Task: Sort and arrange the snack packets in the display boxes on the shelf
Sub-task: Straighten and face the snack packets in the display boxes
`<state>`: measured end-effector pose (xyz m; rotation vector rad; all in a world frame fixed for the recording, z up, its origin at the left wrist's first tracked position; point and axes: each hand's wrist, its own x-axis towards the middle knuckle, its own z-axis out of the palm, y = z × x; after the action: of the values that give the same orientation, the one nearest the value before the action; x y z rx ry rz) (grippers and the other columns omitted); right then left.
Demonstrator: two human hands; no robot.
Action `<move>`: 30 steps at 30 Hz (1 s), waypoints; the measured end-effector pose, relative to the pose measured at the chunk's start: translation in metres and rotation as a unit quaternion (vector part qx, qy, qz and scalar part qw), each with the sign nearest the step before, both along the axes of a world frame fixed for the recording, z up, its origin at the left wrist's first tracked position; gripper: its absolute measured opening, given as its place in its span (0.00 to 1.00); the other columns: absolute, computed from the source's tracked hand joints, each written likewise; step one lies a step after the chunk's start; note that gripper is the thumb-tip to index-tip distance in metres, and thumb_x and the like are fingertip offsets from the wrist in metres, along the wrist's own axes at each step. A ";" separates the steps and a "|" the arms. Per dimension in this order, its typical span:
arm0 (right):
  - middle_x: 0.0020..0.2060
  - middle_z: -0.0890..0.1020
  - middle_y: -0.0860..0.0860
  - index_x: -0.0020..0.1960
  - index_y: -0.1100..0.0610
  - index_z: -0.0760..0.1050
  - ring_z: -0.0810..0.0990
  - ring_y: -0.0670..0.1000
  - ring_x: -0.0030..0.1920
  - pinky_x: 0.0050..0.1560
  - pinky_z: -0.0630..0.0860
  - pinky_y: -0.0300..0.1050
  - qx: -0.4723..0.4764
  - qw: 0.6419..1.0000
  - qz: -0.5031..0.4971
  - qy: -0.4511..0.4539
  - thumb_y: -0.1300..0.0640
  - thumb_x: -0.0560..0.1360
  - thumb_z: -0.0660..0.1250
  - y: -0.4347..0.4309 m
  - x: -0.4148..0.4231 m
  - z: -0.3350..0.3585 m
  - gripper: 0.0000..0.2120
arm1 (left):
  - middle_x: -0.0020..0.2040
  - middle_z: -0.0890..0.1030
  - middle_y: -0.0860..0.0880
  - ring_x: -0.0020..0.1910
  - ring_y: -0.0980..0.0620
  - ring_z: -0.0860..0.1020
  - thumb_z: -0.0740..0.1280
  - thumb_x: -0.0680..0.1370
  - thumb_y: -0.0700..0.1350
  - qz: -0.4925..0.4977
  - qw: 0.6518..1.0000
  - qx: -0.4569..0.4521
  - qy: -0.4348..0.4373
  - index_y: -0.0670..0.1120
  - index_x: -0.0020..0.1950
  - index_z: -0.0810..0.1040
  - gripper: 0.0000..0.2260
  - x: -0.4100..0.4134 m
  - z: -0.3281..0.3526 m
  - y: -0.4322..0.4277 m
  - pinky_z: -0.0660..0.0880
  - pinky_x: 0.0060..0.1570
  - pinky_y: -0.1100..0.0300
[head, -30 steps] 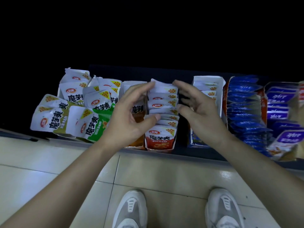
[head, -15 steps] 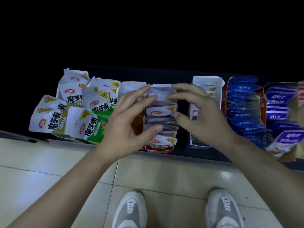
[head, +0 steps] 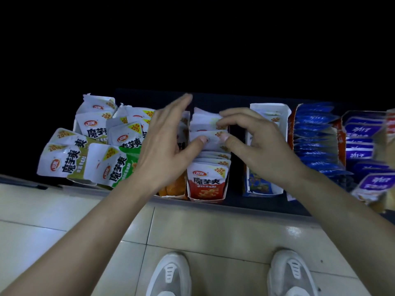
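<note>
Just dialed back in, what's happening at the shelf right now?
A person stands at the low shelf, both hands over the row of red packets standing in their display box. The right hand pinches packet tops near the back of the row. The left hand is spread beside it, thumb touching a packet. Green packets to the left lie in a loose heap, not yet straightened.

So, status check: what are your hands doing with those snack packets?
Left hand open, thumb on the packets in the red box. Right hand pinching one. Nothing in the way.
</note>
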<state>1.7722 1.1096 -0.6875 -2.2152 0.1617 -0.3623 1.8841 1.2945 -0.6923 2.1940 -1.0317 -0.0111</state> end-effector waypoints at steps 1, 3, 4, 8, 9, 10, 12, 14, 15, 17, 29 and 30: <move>0.60 0.78 0.46 0.60 0.56 0.79 0.74 0.43 0.64 0.67 0.69 0.44 0.002 1.000 0.004 -0.008 0.55 0.78 0.67 -0.001 -0.001 0.000 0.12 | 0.74 0.69 0.54 0.72 0.56 0.63 0.65 0.78 0.57 -0.020 1.000 0.011 -0.003 0.49 0.79 0.64 0.31 0.002 0.002 -0.001 0.59 0.69 0.70; 0.54 0.80 0.46 0.57 0.56 0.79 0.76 0.43 0.59 0.62 0.72 0.42 0.023 1.000 0.001 -0.007 0.56 0.77 0.68 -0.002 -0.002 0.000 0.10 | 0.69 0.74 0.54 0.68 0.54 0.66 0.65 0.79 0.56 -0.055 0.998 0.028 -0.024 0.49 0.75 0.71 0.26 0.004 0.002 -0.002 0.64 0.67 0.62; 0.51 0.81 0.45 0.56 0.55 0.79 0.78 0.42 0.56 0.60 0.73 0.41 0.044 0.999 -0.005 -0.004 0.57 0.77 0.68 -0.003 -0.002 0.001 0.08 | 0.65 0.77 0.54 0.65 0.53 0.69 0.65 0.79 0.55 -0.065 0.997 0.022 -0.033 0.48 0.71 0.76 0.22 0.004 0.002 -0.002 0.67 0.64 0.59; 0.44 0.82 0.49 0.54 0.56 0.81 0.79 0.45 0.46 0.49 0.76 0.35 0.027 0.998 -0.045 -0.032 0.60 0.79 0.69 -0.013 0.012 0.004 0.06 | 0.54 0.79 0.54 0.58 0.52 0.75 0.67 0.78 0.55 -0.078 0.997 -0.006 -0.017 0.48 0.63 0.83 0.17 -0.009 -0.001 0.007 0.72 0.57 0.55; 0.44 0.81 0.51 0.55 0.57 0.82 0.79 0.45 0.44 0.47 0.75 0.32 -0.009 0.998 -0.050 -0.035 0.60 0.78 0.70 -0.018 0.019 0.004 0.06 | 0.55 0.79 0.54 0.58 0.51 0.76 0.68 0.78 0.56 -0.083 0.996 -0.008 -0.007 0.48 0.63 0.82 0.18 -0.013 -0.002 0.009 0.73 0.57 0.53; 0.44 0.80 0.50 0.54 0.58 0.82 0.78 0.45 0.42 0.46 0.74 0.32 -0.053 0.997 -0.051 -0.033 0.60 0.77 0.71 -0.022 0.028 0.004 0.07 | 0.56 0.79 0.53 0.59 0.51 0.77 0.68 0.78 0.56 -0.086 0.996 -0.012 0.005 0.48 0.64 0.82 0.19 -0.015 -0.003 0.012 0.74 0.58 0.52; 0.44 0.78 0.49 0.52 0.58 0.84 0.77 0.46 0.42 0.44 0.74 0.37 -0.139 0.989 -0.036 -0.019 0.58 0.74 0.74 -0.028 0.044 0.004 0.07 | 0.57 0.79 0.52 0.60 0.51 0.77 0.68 0.78 0.56 -0.087 0.996 -0.020 0.022 0.47 0.66 0.81 0.20 -0.017 -0.005 0.014 0.75 0.58 0.49; 0.43 0.76 0.48 0.49 0.58 0.84 0.75 0.47 0.43 0.44 0.73 0.42 -0.203 0.979 -0.005 -0.003 0.58 0.73 0.75 -0.029 0.056 0.001 0.06 | 0.57 0.79 0.52 0.60 0.50 0.77 0.69 0.78 0.55 -0.086 0.996 -0.027 0.028 0.47 0.66 0.81 0.19 -0.017 -0.007 0.015 0.75 0.57 0.48; 0.44 0.76 0.49 0.49 0.58 0.84 0.75 0.48 0.45 0.45 0.72 0.44 -0.224 0.974 0.006 0.009 0.58 0.72 0.75 -0.029 0.060 0.000 0.06 | 0.57 0.79 0.52 0.60 0.50 0.78 0.69 0.78 0.55 -0.084 0.996 -0.028 0.029 0.47 0.66 0.81 0.19 -0.018 -0.007 0.016 0.76 0.57 0.48; 0.46 0.77 0.52 0.49 0.58 0.84 0.76 0.53 0.48 0.46 0.70 0.44 -0.251 0.968 0.012 0.027 0.59 0.72 0.76 -0.026 0.065 -0.004 0.07 | 0.57 0.79 0.52 0.60 0.49 0.78 0.69 0.78 0.55 -0.081 0.996 -0.029 0.033 0.47 0.66 0.81 0.19 -0.019 -0.008 0.016 0.76 0.56 0.47; 0.43 0.73 0.50 0.42 0.60 0.77 0.69 0.50 0.49 0.46 0.62 0.38 -0.253 0.966 0.037 0.036 0.66 0.76 0.68 -0.023 0.068 -0.009 0.04 | 0.59 0.78 0.52 0.61 0.49 0.77 0.69 0.78 0.53 -0.082 0.995 -0.037 0.033 0.47 0.67 0.81 0.19 -0.024 -0.009 0.018 0.75 0.59 0.48; 0.43 0.72 0.49 0.42 0.60 0.76 0.68 0.49 0.48 0.46 0.62 0.37 -0.243 0.969 0.032 0.029 0.66 0.76 0.68 -0.025 0.066 -0.008 0.04 | 0.59 0.78 0.53 0.61 0.49 0.77 0.69 0.78 0.53 -0.082 0.996 -0.033 0.025 0.47 0.67 0.81 0.19 -0.024 -0.008 0.018 0.74 0.59 0.50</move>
<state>1.8383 1.0844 -0.6958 -2.7105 0.0313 -0.3265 1.8603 1.3122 -0.7001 2.0344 -1.1654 -0.1037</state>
